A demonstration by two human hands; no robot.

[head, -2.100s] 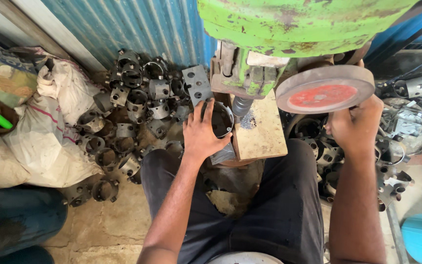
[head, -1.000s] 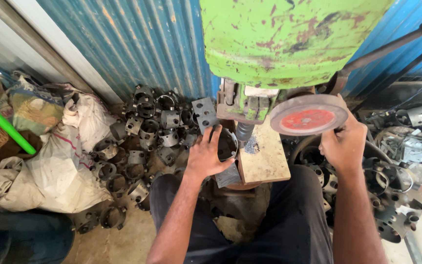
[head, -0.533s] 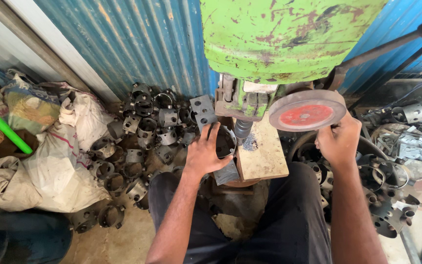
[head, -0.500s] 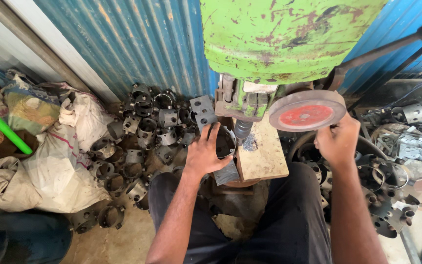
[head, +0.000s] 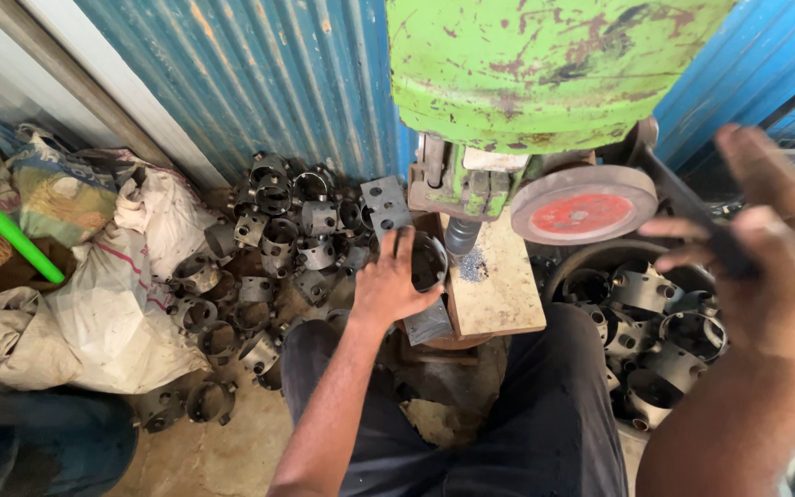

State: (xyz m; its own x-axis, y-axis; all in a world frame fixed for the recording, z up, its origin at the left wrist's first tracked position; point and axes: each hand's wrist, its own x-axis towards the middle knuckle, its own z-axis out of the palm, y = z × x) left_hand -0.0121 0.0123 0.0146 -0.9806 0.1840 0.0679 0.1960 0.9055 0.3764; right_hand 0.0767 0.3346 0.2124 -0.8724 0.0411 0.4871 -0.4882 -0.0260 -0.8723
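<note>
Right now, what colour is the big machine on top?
Green, with worn rusty patches, on the machine; the head view shows it.

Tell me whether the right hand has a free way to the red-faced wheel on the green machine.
Probably yes. The right hand is raised and open just right of the red-faced wheel, grasping nothing I can make out. Nothing lies between them, though a dark lever passes close by.

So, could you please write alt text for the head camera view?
The left hand holds a dark round metal ring part under the spindle of a worn green drill press, while the right hand is raised, blurred. Similar grey metal rings lie piled on the floor.
</note>
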